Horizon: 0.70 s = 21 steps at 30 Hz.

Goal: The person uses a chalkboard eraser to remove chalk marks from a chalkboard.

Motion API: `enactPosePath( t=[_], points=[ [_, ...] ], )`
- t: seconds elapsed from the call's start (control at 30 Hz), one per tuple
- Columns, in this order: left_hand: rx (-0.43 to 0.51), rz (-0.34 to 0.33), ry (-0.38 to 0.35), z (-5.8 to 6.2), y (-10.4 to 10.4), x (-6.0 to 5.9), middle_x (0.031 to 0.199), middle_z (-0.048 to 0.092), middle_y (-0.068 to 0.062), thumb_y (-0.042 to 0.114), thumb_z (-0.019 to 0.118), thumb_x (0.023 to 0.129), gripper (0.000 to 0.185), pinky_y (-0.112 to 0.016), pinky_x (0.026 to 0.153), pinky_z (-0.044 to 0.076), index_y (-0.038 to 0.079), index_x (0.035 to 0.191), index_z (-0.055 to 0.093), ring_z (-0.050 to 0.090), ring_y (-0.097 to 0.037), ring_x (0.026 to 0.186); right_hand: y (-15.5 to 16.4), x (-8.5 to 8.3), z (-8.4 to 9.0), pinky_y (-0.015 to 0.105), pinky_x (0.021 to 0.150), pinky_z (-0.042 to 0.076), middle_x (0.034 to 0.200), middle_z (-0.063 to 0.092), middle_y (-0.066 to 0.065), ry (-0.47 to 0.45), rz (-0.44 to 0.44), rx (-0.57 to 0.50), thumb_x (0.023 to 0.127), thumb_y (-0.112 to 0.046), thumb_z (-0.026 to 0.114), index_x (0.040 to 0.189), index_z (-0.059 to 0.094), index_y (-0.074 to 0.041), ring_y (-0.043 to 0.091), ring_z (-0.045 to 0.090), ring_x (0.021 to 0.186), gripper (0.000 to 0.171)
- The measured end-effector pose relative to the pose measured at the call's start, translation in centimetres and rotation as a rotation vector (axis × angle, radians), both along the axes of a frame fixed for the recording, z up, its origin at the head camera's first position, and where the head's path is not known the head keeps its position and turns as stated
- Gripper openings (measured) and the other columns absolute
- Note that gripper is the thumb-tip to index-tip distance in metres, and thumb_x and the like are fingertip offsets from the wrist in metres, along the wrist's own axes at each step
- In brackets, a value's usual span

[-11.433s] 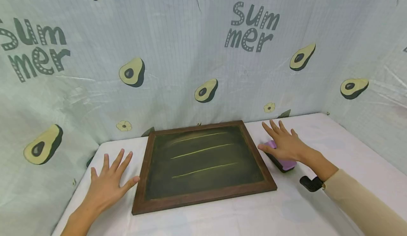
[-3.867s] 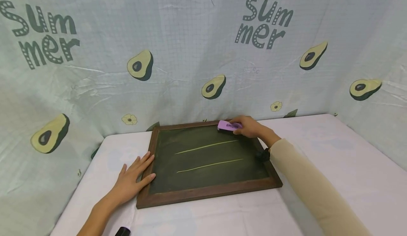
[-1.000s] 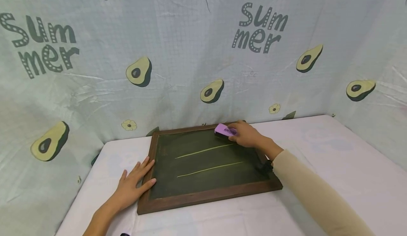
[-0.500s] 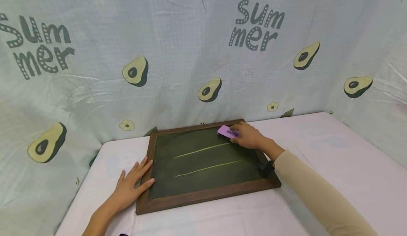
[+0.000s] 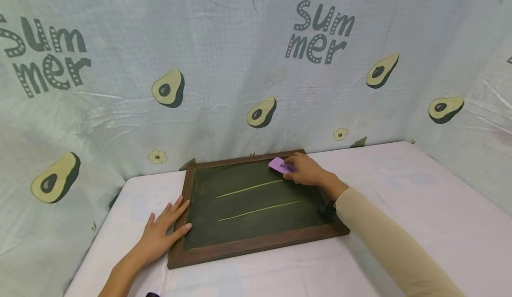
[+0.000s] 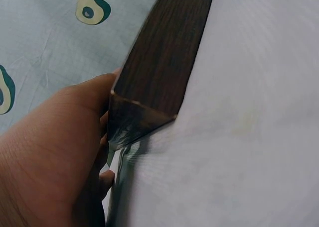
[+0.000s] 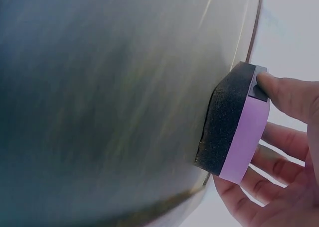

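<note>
A small chalkboard (image 5: 256, 231) in a brown wooden frame (image 5: 260, 247) lies on the white-covered table and bears two yellow chalk lines. My right hand (image 5: 307, 170) grips a purple chalkboard eraser (image 5: 277, 165) near the board's upper right, close to the right end of the upper line. In the right wrist view, the eraser's black felt side (image 7: 223, 122) faces the board, thumb on one end and fingers behind. My left hand (image 5: 160, 234) rests its spread fingers on the frame's left edge. The left wrist view shows that hand (image 6: 60, 137) beside the frame's corner.
A pale cloth backdrop (image 5: 216, 66) printed with avocados and lettering stands right behind the board. White tablecloth (image 5: 400, 186) extends to the right and in front. A black device (image 5: 327, 209) hangs at my right wrist.
Since the oldest frame, my right hand has picked up the eraser, the top chalk line has gone, and my left hand has come onto the frame. Over the last second the eraser shifts only slightly.
</note>
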<state>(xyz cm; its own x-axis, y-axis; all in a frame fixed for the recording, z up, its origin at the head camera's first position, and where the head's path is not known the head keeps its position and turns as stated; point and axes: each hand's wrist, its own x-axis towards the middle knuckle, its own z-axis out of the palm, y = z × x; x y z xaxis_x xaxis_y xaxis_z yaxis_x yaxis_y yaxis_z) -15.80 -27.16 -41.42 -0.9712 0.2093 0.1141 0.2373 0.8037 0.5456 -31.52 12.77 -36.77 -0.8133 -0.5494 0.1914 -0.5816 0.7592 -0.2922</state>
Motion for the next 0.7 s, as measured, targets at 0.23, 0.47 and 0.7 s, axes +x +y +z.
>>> enactPosePath(
  t=[0.23, 0.47, 0.7],
  points=[
    [0.005, -0.004, 0.003, -0.1, -0.1, 0.1, 0.157, 0.018, -0.015, 0.042, 0.056, 0.095, 0.067, -0.072, 0.101, -0.004, 0.013, 0.15, 0.033, 0.012, -0.047, 0.139, -2.2, 0.5, 0.3, 0.044, 0.085, 0.046, 0.113, 0.061, 0.017, -0.018, 0.03, 0.027, 0.087, -0.024, 0.069, 0.122, 0.061, 0.006, 0.027, 0.057, 0.097, 0.046],
    [0.012, -0.001, -0.002, -0.2, -0.3, 0.3, 0.157, 0.018, -0.015, 0.041, 0.056, 0.095, 0.066, -0.072, 0.101, -0.004, 0.014, 0.151, 0.033, 0.012, -0.047, 0.139, -5.4, 0.8, 0.0, 0.042, 0.086, 0.045, 0.12, 0.059, 0.015, -0.065, 0.048, 0.05, 0.089, -0.027, 0.068, 0.127, 0.059, 0.002, 0.025, 0.056, 0.101, 0.048],
    [-0.002, -0.001, -0.004, 0.1, -0.1, 0.1, 0.157, 0.019, -0.015, 0.043, 0.055, 0.095, 0.067, -0.072, 0.101, -0.004, 0.014, 0.151, 0.033, 0.012, -0.046, 0.14, -8.8, 1.4, 0.2, 0.041, 0.088, 0.045, 0.122, 0.059, 0.013, -0.087, 0.065, 0.061, 0.089, -0.03, 0.069, 0.127, 0.06, -0.003, 0.027, 0.056, 0.107, 0.048]
  ],
)
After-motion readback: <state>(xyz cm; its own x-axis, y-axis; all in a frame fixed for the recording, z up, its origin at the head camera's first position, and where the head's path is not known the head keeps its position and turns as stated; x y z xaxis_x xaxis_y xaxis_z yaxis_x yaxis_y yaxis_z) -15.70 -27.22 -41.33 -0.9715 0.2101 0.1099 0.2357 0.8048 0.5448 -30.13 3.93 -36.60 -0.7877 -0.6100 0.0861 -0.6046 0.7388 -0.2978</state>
